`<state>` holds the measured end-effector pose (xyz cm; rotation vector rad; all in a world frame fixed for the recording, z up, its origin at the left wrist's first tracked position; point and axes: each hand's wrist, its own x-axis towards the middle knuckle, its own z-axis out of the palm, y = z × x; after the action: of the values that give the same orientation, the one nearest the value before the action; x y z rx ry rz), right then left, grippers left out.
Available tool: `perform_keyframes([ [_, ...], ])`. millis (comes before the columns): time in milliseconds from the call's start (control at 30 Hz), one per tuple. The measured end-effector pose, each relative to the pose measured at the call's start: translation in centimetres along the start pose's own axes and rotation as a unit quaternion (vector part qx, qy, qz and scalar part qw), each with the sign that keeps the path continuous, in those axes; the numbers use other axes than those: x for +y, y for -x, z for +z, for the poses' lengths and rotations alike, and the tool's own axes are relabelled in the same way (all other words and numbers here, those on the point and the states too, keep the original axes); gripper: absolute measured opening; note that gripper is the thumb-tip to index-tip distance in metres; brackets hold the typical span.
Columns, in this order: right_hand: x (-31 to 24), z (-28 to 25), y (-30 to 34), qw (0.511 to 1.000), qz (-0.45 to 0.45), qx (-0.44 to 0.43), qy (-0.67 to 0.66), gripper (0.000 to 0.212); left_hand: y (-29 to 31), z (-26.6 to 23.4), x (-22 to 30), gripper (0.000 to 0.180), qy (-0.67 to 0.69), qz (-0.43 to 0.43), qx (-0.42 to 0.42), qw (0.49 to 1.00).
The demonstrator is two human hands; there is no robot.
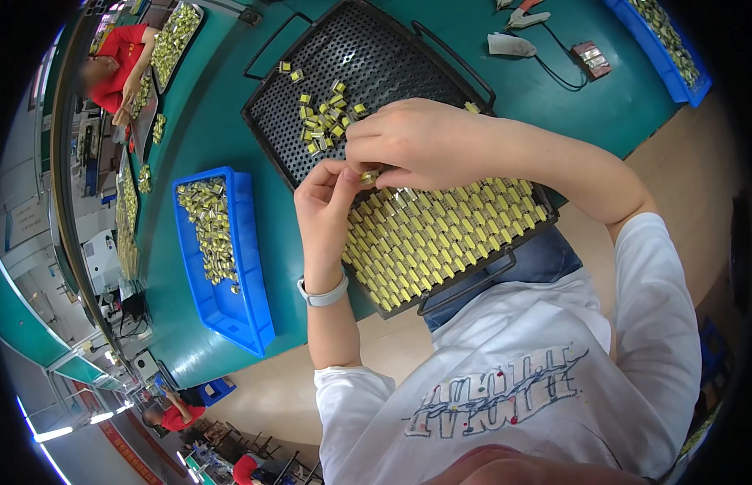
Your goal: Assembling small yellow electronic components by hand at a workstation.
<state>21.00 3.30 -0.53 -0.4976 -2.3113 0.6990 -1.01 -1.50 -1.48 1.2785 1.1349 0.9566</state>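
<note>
My left hand (pixel 326 202) and my right hand (pixel 420 144) meet above the black perforated tray (pixel 307 61). Between their fingertips is a small yellow-wrapped transformer (pixel 369 176), partly covered by my fingers. Both hands are closed on it in a pinch. Close rows of similar transformers (pixel 441 234) fill the near part of the tray, below my hands. Beyond my fingers, a loose heap of transformers (pixel 331 117) lies on the tray's bare mesh, some tipped over. My right forearm crosses over the tray's right side and hides part of it.
A blue bin (pixel 259 299) of loose transformers stands left on the green table (pixel 154 315). Another blue bin (pixel 695 89) sits at the far right. A corded tool (pixel 513 44) lies near the back. A person in red (pixel 121 69) handles similar parts at the upper left.
</note>
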Motion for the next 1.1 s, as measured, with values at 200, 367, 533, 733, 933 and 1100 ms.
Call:
perform_keyframes([
  [200,0.32,0.42,-0.2,1.0,-0.007,0.017,0.012,0.029,0.13,-0.12,0.21,0.023,0.015,0.003,0.014,1.0],
  [367,0.23,-0.15,-0.16,0.999,0.003,0.011,0.041,0.029,0.08,-0.2,0.18,0.025,0.034,-0.004,0.007,0.999],
  [533,0.39,-0.1,-0.15,0.999,0.004,0.022,0.035,0.028,0.23,-0.03,0.6,0.026,0.054,-0.009,-0.01,0.998],
  [733,0.34,-0.1,-0.17,0.999,0.006,0.022,0.038,0.027,0.3,-0.18,0.59,0.026,0.057,-0.014,-0.015,0.998],
  [933,0.42,0.35,-0.19,0.998,-0.014,0.061,0.029,0.027,0.16,-0.22,0.51,0.028,0.058,-0.005,0.008,0.998],
  [1100,0.45,0.41,-0.15,0.998,-0.022,0.059,0.023,0.023,0.09,-0.36,0.28,0.029,0.054,-0.002,0.005,0.999],
])
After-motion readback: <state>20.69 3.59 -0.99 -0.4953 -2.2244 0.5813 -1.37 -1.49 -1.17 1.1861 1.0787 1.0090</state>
